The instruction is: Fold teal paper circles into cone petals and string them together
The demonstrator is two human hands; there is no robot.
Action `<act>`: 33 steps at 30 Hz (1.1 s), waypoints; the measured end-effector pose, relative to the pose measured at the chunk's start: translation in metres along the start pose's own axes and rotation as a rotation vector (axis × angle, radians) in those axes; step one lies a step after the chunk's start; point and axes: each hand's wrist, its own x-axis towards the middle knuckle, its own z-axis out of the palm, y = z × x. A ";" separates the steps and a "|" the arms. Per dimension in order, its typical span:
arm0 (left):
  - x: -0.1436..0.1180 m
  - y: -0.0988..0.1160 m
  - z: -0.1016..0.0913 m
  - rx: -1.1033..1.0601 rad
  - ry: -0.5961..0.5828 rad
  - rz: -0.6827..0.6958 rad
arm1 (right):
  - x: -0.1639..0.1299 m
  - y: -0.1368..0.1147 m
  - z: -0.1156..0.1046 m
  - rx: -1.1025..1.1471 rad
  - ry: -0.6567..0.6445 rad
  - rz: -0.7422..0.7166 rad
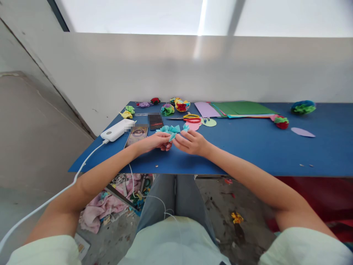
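A turquoise paper flower (172, 130) with pointed, folded petals is held above the blue table's front half. My left hand (157, 141) is closed round its lower left side. My right hand (192, 142) pinches a petal at its right, the fingertips close to my left ones. Just behind the flower lie scissors (192, 118) with red and yellow handles, a pink paper piece (193, 125) and a pale green paper piece (209, 122). The underside of the flower is hidden by my fingers.
Several paper flowers (167, 109) stand along the back edge. Coloured paper sheets (245, 108) are stacked right of them. At left are a phone (137, 136), a dark box (156, 121) and a white power strip (118, 130), whose cable hangs past my left arm.
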 end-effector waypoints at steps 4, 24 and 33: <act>0.001 -0.001 -0.002 -0.029 -0.025 -0.023 | 0.000 -0.002 -0.002 -0.043 0.001 -0.094; 0.001 0.003 -0.002 -0.101 -0.032 -0.084 | -0.003 -0.009 0.002 -0.198 0.080 -0.177; 0.001 0.002 0.000 -0.036 0.008 -0.074 | 0.000 -0.009 -0.005 -0.184 0.073 -0.184</act>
